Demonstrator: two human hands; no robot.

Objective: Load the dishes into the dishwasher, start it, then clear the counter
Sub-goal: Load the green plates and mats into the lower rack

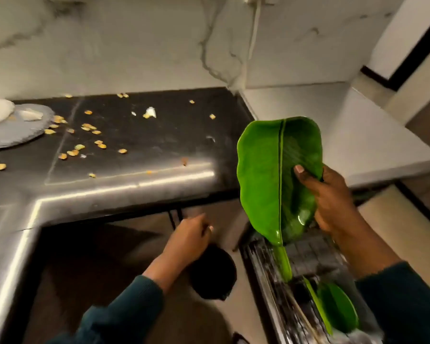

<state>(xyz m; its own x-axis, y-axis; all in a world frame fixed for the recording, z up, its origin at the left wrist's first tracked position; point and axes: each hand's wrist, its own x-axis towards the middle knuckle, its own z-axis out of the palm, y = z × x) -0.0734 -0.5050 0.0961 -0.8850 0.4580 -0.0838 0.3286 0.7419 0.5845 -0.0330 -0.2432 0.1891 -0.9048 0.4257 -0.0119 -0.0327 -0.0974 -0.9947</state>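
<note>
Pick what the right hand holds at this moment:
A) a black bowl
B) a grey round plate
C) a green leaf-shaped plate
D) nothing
C: the right hand grips the green leaf-shaped plate by its edge, thumb on its face, above the dishwasher rack; the grey plate sits on the counter.

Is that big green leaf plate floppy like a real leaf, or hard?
Probably hard: the green leaf plate stands upright and keeps its shape though the right hand grips only one edge. Its glossy, shiny surface suggests it may be slippery. It looks fairly light, since one hand holds it up.
</note>
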